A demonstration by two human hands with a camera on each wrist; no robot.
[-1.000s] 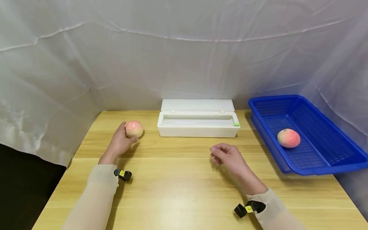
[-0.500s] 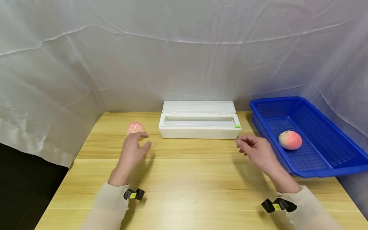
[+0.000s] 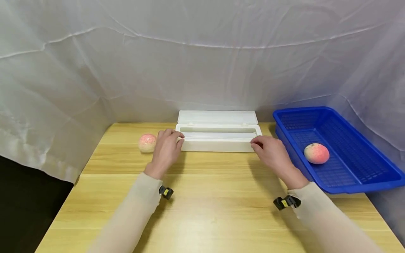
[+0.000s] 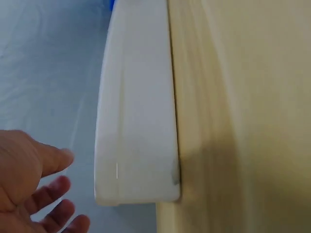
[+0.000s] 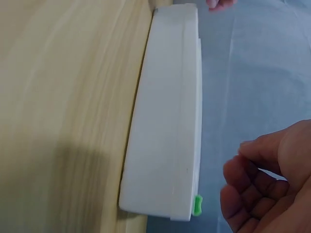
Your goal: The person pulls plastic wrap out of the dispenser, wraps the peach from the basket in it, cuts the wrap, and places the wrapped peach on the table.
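A long white cling film dispenser [image 3: 218, 146] lies at the back of the table, its lid [image 3: 218, 117] tipped back and a pale roll [image 3: 218, 135] showing inside. Over its left end is my left hand [image 3: 166, 149], thumb and fingers apart and holding nothing. My right hand [image 3: 273, 151] hovers at the other end, fingers loosely curled, thumb tip close to the index finger. The right wrist view shows a green slider [image 5: 197, 205] at that end. Left of my left hand, a pink-and-cream peach [image 3: 147, 143] with glossy highlights rests on the wood.
A blue plastic basket [image 3: 292, 156] stands on the right side with one peach [image 3: 316, 153] inside. Pale cloth [image 3: 202, 70] hangs behind and around the wooden table [image 3: 202, 203].
My left hand has let go of the peach and moved right to the dispenser's left end. My right hand has moved up and right to its other end.
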